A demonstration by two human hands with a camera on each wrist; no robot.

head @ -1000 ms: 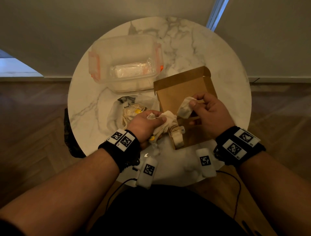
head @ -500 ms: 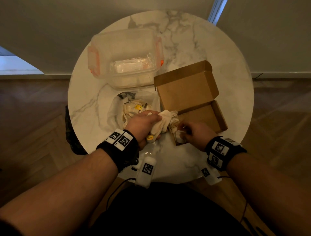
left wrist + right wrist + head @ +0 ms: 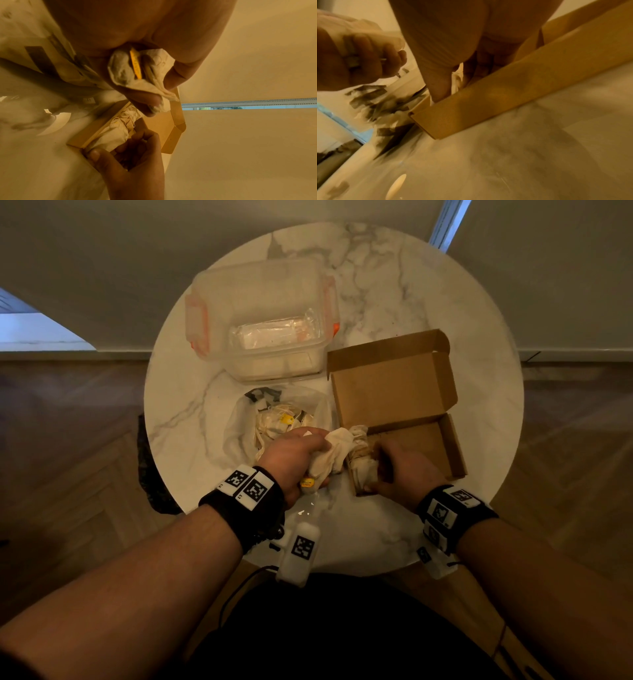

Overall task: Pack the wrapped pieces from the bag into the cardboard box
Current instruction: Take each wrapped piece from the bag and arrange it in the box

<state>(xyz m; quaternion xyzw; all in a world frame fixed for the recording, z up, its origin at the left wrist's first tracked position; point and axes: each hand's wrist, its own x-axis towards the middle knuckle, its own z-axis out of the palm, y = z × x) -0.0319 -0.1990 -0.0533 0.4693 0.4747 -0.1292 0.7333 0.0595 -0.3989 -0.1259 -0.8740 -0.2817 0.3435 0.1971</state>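
An open cardboard box (image 3: 431,446) lies at the right of the marble table, lid (image 3: 394,385) folded back. White wrapped pieces (image 3: 361,463) fill its left end. My right hand (image 3: 376,470) reaches into that end, thumb at the near corner and fingers curled on a wrapped piece (image 3: 111,135). My left hand (image 3: 308,460) hovers just left of the box and grips a bundle of wrapped pieces (image 3: 337,451) with a yellow tag (image 3: 135,65). Behind the left hand lies the clear bag (image 3: 274,419) with more pieces in it. The right wrist view shows my thumb (image 3: 440,92) inside the box wall (image 3: 505,97).
A clear plastic container (image 3: 260,316) with orange clips stands at the back left of the round table (image 3: 411,285). The table's edge runs close in front of my wrists. Wooden floor surrounds the table, and a wall is behind it.
My right hand has come down from above the box, carrying its wrapped piece into the box's near left corner. The left hand has stayed put with its bundle.
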